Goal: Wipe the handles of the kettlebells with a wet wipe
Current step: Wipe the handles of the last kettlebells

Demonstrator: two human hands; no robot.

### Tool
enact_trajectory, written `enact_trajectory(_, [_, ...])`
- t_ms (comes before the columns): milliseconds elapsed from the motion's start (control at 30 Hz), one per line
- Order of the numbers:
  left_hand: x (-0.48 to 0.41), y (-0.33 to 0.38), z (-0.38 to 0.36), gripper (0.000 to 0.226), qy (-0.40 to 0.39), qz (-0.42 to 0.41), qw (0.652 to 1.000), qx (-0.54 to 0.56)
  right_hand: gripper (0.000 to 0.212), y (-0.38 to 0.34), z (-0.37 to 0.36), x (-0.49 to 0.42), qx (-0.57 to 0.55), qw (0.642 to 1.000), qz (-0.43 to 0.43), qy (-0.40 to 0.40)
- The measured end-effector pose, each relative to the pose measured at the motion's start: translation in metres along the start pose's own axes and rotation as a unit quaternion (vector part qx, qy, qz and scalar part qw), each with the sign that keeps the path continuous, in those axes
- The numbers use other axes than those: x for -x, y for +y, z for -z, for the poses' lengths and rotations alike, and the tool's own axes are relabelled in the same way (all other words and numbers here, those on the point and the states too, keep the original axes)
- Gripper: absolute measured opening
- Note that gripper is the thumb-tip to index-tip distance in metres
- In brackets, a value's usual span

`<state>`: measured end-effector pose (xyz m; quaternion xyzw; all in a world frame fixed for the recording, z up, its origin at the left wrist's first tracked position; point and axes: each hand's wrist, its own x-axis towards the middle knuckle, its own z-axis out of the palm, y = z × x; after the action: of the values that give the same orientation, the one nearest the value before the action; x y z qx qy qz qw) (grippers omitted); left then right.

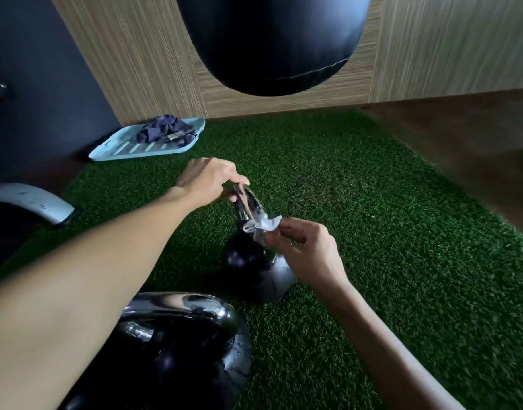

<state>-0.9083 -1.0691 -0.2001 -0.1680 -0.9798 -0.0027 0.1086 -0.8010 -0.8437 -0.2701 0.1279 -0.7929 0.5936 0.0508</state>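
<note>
Nearest the camera, a large black kettlebell [177, 353] with a chrome handle [183, 303] is sitting on the green turf [387, 232], below the left forearm and well behind both hands. Just ahead, the right hand [310, 255] is pinching a crumpled wet wipe [263, 226] between thumb and fingertips, pressing it against the lower end of the shiny handle [251, 205] of a smaller kettlebell [254, 270]. That kettlebell is resting under the right hand, its handle leaning away toward the left hand [207, 182], which is gripping the handle's top with curled fingers. Beyond the left hand, a pale blue tray [103, 155] is lying on the turf, carrying a dark bunched cloth [162, 130]. Farther still, a black punching bag [272, 39] is hanging before a wood-panelled wall [130, 54].
</note>
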Motion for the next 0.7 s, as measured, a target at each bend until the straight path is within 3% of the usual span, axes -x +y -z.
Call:
enact_trajectory(100, [-0.002, 0.008, 0.002, 0.036, -0.01, 0.036, 0.999, 0.002, 0.001, -0.001, -0.012, 0.003, 0.01, 1.0, 0.009, -0.009])
enact_trajectory(200, [-0.003, 0.013, 0.006, 0.045, -0.068, 0.167, 0.982, 0.049, 0.013, 0.002, -0.006, 0.003, -0.095, 0.994, -0.05, -0.031])
enact_trajectory(267, [-0.001, 0.015, 0.007, 0.033, -0.073, 0.278, 0.94, 0.183, 0.013, 0.005, 0.002, 0.001, -0.204, 0.973, -0.101, -0.037])
enact_trajectory(333, [0.004, 0.021, 0.012, 0.018, -0.1, 0.359, 0.879, 0.295, 0.012, 0.008, 0.006, -0.001, -0.218, 0.968, -0.119, -0.025])
enact_trajectory(400, [0.006, 0.03, 0.014, 0.041, -0.157, 0.395, 0.84, 0.336, 0.011, 0.01, 0.002, -0.003, -0.202, 0.971, -0.128, -0.003])
enact_trajectory(567, [0.003, 0.043, 0.013, 0.024, -0.112, 0.417, 0.811, 0.396, 0.008, 0.022, -0.002, -0.003, -0.215, 0.957, -0.151, 0.122])
enact_trajectory(700, [0.018, 0.04, 0.016, 0.027, -0.085, 0.41, 0.798, 0.433, 0.01, 0.035, -0.002, -0.007, -0.147, 0.973, -0.129, 0.122])
